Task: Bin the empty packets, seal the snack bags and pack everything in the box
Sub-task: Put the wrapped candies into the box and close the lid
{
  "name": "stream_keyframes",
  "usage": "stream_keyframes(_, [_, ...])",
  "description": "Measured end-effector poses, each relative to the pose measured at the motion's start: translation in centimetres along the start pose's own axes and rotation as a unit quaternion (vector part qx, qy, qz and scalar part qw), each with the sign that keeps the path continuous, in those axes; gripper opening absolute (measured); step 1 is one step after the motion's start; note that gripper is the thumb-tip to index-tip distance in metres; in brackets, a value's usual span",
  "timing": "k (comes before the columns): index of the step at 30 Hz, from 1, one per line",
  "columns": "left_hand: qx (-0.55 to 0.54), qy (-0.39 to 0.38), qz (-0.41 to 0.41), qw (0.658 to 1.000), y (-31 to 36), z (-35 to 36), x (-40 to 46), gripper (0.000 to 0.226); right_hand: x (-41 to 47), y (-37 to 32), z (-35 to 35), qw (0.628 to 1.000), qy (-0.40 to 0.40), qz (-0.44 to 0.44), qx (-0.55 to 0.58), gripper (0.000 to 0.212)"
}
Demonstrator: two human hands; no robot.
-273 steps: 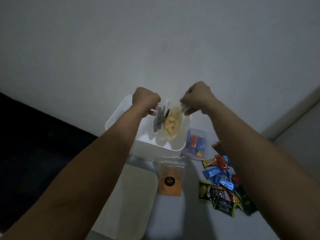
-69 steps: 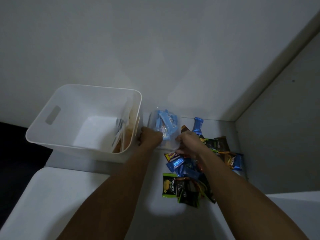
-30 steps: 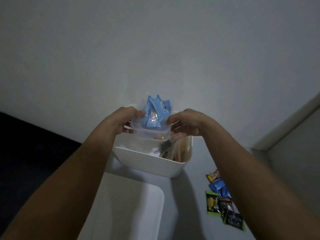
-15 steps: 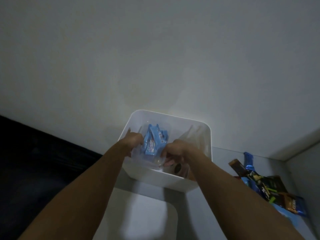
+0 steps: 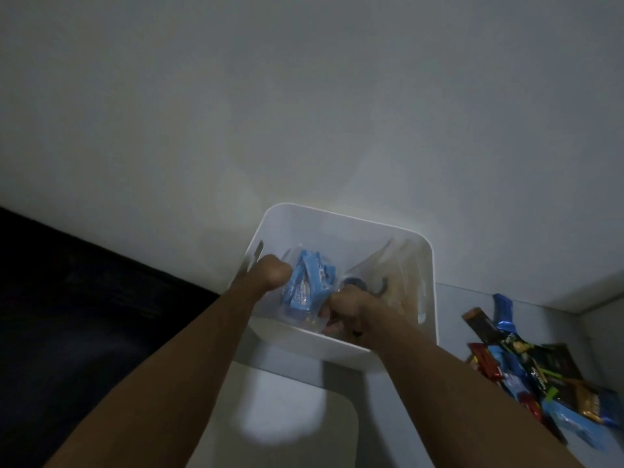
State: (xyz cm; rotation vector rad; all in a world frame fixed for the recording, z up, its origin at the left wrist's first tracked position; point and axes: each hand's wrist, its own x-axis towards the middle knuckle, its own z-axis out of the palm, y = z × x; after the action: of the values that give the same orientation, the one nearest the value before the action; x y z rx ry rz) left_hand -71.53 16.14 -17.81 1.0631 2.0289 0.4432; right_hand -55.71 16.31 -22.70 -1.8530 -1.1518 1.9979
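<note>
A white plastic box [image 5: 341,219] stands against the wall. Both my hands are down inside it, holding a clear bag of blue packets [image 5: 309,283] between them. My left hand [image 5: 271,273] grips the bag's left edge, near the box's handle slot. My right hand [image 5: 347,307] grips its right edge, low by the near wall. Other clear snack bags [image 5: 396,275] lean against the box's right side. Where the bag's bottom sits is hidden by the near wall.
A heap of loose snack packets [image 5: 526,369] in blue, black, red and green lies on the surface to the right of the box. A white lid-like panel [image 5: 270,417] lies in front of the box. Left of that is a dark area.
Over the last second the bag of blue packets went from above the box's rim down into the box, with both hands on it. Earlier it was picked up beside the loose packets.
</note>
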Motion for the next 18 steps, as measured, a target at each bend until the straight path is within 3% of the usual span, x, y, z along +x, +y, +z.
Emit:
stream_keyframes(2, [0.005, 0.109, 0.161, 0.981, 0.0, -1.0, -0.2, 0.041, -0.4, 0.1, -0.2, 1.0, -0.001, -0.004, 0.018, 0.02])
stream_keyframes(5, [-0.012, 0.276, 0.327, 0.904, -0.9, -2.5, -0.2, 0.035, -0.5, 0.0, -0.1, 1.0, 0.013, -0.008, 0.012, 0.012])
stream_keyframes(7, [0.045, 0.301, 0.344, 0.888, -1.7, -3.1, 0.2, 0.037, -0.6, -0.1, 0.1, 1.0, 0.017, -0.009, -0.013, 0.015])
stream_keyframes(10, [0.058, 0.212, 0.267, 0.938, -2.6, -3.4, 0.2, 0.055, -0.4, -0.6, 0.6, 0.998, 0.017, -0.014, -0.063, 0.027])
stream_keyframes(12, [0.045, 0.2, 0.252, 0.946, -2.8, -3.3, 0.1, 0.059, -0.2, -1.1, 1.1, 0.996, 0.007, -0.024, -0.088, 0.036])
stream_keyframes(16, [0.018, 0.213, 0.252, 0.944, -2.7, -3.4, 0.1, 0.061, -0.5, -1.8, 2.2, 0.991, -0.017, -0.034, -0.126, 0.023])
stream_keyframes(18, [0.021, 0.21, 0.256, 0.943, -2.8, -3.2, 0.1, 0.062, -0.8, -1.8, 2.1, 0.989, -0.019, -0.038, -0.141, 0.03])
